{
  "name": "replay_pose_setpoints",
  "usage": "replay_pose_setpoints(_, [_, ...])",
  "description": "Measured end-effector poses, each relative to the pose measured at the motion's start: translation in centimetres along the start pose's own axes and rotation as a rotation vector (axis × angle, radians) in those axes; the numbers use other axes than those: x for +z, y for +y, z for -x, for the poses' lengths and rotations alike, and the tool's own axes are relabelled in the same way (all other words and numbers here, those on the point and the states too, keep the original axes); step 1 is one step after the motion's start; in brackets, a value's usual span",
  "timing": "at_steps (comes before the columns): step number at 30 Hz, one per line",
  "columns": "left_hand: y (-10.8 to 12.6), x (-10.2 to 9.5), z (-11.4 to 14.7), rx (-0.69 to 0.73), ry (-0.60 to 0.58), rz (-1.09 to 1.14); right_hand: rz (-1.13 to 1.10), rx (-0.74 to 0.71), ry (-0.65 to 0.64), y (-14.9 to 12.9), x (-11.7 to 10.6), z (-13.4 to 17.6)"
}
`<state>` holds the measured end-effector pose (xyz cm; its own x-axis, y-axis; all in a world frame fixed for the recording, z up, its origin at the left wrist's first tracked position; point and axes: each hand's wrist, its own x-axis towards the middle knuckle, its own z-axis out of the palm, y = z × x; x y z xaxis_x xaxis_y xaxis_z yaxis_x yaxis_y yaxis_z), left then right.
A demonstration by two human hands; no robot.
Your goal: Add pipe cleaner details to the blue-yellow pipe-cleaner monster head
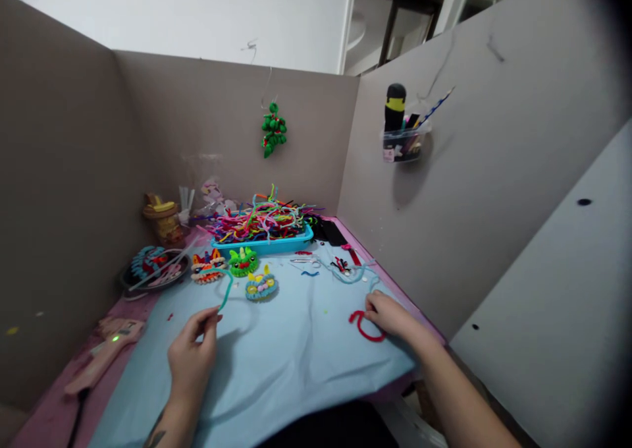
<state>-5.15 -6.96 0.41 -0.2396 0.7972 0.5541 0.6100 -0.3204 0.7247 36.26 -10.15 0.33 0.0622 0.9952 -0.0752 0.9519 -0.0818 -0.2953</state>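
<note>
My left hand pinches a teal pipe cleaner at its lower end; the strand bends up and over toward the craft faces. At the right, my right hand has its fingers closed on a curled red pipe cleaner, though the exact grip is partly hidden. A light blue strand runs to the far side of that hand. Three fuzzy animal faces sit beyond my left hand: an orange one, a green one and a blue-yellow one.
A blue tray heaped with colourful pipe cleaners stands at the back. Scissors lie before it. At left are a dark bowl and a pink glue gun with its cord. Grey panels enclose the table; a cup of tools hangs right.
</note>
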Motion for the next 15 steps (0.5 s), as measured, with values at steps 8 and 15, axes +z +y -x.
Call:
replay_pose_setpoints(8, [-0.2, 0.2, -0.1, -0.004, -0.016, -0.02, -0.178, 0.055, 0.245, 1.3, -3.5, -3.5])
replay_pose_setpoints(15, [0.2, -0.2, 0.0, 0.001, -0.011, -0.028, 0.055, 0.028, 0.029, 2.5, -2.9, -10.2])
